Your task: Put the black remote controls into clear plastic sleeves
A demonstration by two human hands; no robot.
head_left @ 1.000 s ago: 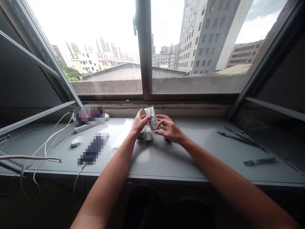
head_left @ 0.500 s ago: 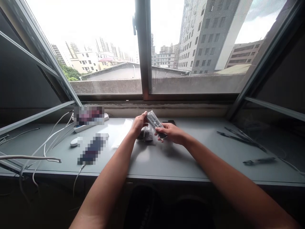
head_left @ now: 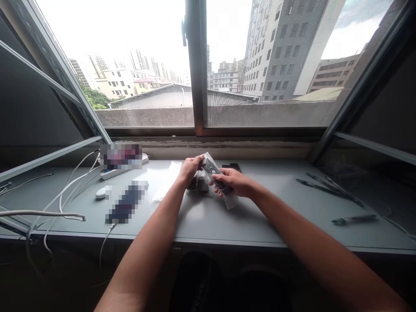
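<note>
In front of me, above the tabletop [head_left: 260, 221], a clear plastic bag [head_left: 209, 164] with a dark oblong thing inside is held tilted between my hands. My left hand [head_left: 191, 170] pinches its upper end with closed fingers. My right hand [head_left: 234, 181] is wrapped round the lower part, thumb on top, and the loose end of the bag hangs below it. Just under my hands lies a dark bundle in clear plastic [head_left: 202, 185], partly covered by them. Behind my right hand a flat dark object [head_left: 234, 167] rests on the table.
Left of my arm are white plastic sheets [head_left: 164, 184], a small white rounded object [head_left: 101, 193], a blurred-out dark item [head_left: 126, 203] on a cable, and a white power strip [head_left: 143, 162]. On the right lie black cables [head_left: 331, 190] and a dark slim tool-like object [head_left: 354, 220].
The bag's loose lower end now hangs out below my right hand, where it was mostly hidden before. My left fingers have shifted slightly at the upper end.
</note>
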